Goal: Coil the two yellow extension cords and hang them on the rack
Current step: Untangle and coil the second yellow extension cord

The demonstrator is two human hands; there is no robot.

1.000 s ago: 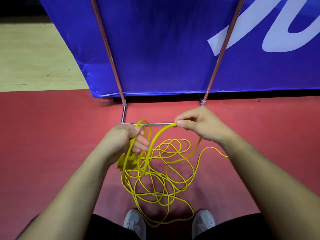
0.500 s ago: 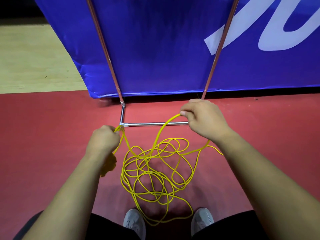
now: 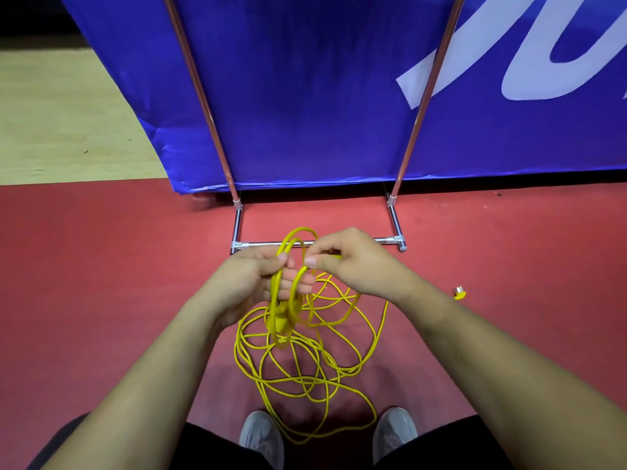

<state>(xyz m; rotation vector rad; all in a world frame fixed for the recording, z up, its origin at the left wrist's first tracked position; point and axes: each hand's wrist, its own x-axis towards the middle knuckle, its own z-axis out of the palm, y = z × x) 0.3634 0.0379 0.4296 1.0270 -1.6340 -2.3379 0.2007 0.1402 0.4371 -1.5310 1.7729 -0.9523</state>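
Left hand [image 3: 252, 283]: closed around two or three loops of the yellow extension cord [image 3: 305, 354], thumb pressing them against the fingers; the loops rise above the fist and hang below it. Right hand [image 3: 353, 262]: thumb and forefinger pinch a strand of the same cord just beside the left fist. Rest of the cord lies in a loose tangle on the red floor [image 3: 101, 300], directly under the hands and in front of two grey shoes [image 3: 261, 435]. A yellow plug [image 3: 460, 293] lies on the floor to the right, apart from the tangle. Rack [image 3: 339, 244]: chrome base bar just beyond the hands, two uprights rising from it. Behind it, blue banner [image 3: 305, 96] with large white lettering, cropped, not readable.
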